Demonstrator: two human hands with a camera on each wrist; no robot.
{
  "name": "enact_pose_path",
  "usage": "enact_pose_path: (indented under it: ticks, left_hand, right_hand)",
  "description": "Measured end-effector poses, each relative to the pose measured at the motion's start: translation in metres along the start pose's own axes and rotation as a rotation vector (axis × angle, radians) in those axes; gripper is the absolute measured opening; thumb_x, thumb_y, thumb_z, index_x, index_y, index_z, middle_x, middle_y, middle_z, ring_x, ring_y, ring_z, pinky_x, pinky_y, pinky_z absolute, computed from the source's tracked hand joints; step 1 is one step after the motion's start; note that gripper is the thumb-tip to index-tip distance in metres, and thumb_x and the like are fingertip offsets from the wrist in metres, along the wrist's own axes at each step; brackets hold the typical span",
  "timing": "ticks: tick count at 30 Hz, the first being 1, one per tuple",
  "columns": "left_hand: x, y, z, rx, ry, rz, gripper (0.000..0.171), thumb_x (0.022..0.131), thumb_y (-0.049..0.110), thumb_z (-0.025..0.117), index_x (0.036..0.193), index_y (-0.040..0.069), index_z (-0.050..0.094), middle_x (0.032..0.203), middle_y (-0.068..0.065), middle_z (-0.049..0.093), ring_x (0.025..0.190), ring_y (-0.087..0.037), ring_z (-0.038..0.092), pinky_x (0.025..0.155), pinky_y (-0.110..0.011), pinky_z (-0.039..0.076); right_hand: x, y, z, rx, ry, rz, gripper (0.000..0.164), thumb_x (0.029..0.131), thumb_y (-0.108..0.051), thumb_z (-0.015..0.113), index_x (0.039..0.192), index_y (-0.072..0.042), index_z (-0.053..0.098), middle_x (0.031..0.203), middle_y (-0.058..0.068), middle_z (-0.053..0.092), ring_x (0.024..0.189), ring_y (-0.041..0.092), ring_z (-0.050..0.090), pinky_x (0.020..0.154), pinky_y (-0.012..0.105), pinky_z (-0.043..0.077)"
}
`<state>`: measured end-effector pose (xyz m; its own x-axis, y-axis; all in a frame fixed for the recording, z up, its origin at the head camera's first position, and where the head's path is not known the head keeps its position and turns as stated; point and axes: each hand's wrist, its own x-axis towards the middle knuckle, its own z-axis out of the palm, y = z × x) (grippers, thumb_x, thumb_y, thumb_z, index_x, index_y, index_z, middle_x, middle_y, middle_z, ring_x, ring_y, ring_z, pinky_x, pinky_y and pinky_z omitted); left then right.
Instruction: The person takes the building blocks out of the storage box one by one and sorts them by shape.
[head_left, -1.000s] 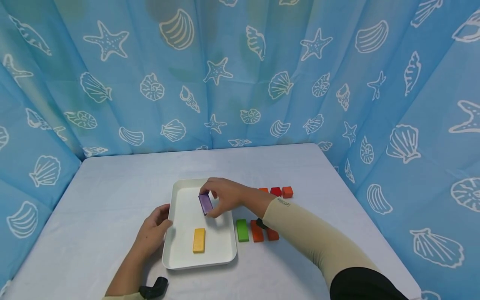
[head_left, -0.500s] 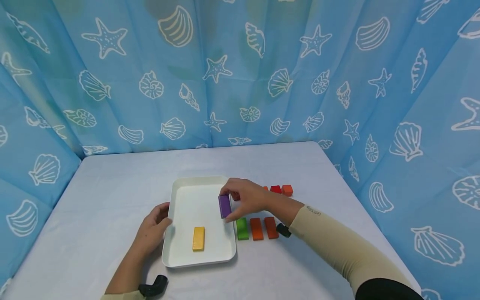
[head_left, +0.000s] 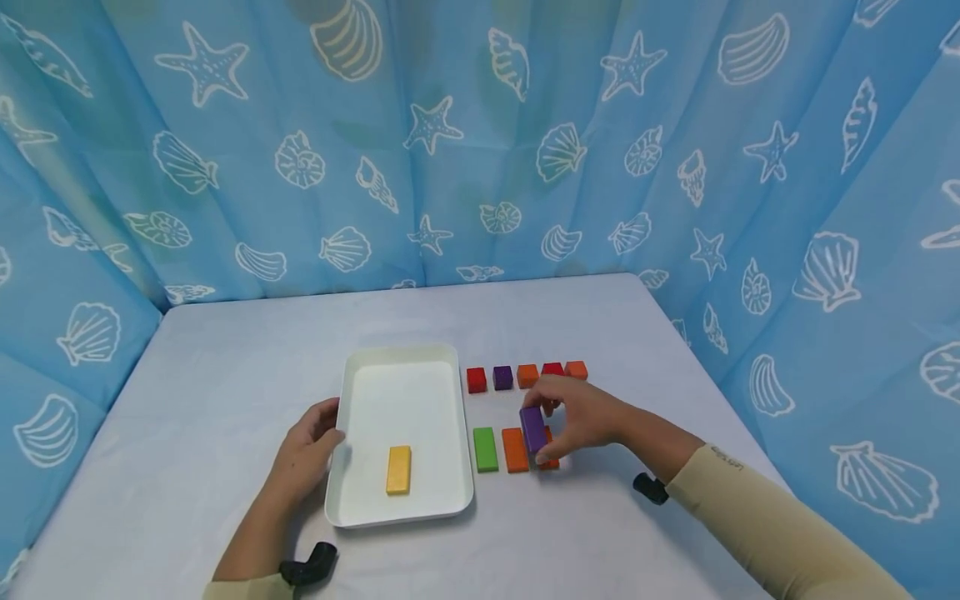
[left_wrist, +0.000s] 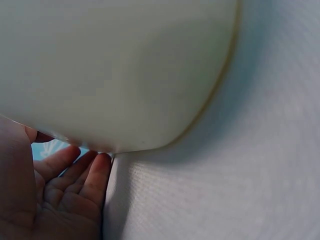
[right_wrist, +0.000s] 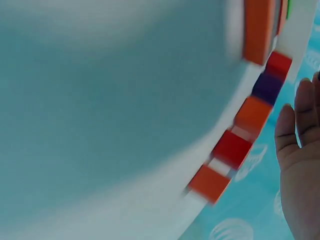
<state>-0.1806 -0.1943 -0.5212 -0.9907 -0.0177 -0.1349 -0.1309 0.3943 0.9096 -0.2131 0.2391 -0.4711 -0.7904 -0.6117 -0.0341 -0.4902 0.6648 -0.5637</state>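
In the head view my right hand pinches a purple rectangular block between thumb and fingers. That block overlaps the right-hand one of two orange blocks, and the other orange block and a green block lie to its left. My left hand holds the left edge of a white tray, thumb at the rim. A yellow block lies inside the tray. Seen from the left wrist, fingertips meet the tray's wall. The right wrist view shows part of my right hand, but the held block is out of sight there.
Behind the blocks runs a row of small cubes: red, purple, orange, then another red and orange one, partly behind the right hand. A white cloth covers the table. Blue shell-patterned curtains hang around it.
My right hand has carried the purple block rightward out of the tray to over the orange blocks. The cubes behind have come into fuller view. My left hand stays at the tray.
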Motion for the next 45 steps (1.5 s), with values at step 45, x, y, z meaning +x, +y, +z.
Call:
enact_pose_path:
  ticks: [45]
  left_hand:
    - [0.002, 0.003, 0.0, -0.011, -0.007, -0.039, 0.059, 0.105, 0.014, 0.051, 0.162, 0.005, 0.038, 0.161, -0.021, 0.045, 0.151, -0.04, 0.04, 0.122, -0.059, 0.033]
  right_hand:
    - [-0.046, 0.05, 0.0, -0.013, 0.013, 0.131, 0.074, 0.074, -0.048, 0.097, 0.134, -0.022, 0.064, 0.116, -0.009, 0.061, 0.102, 0.016, 0.058, 0.082, 0.03, 0.059]
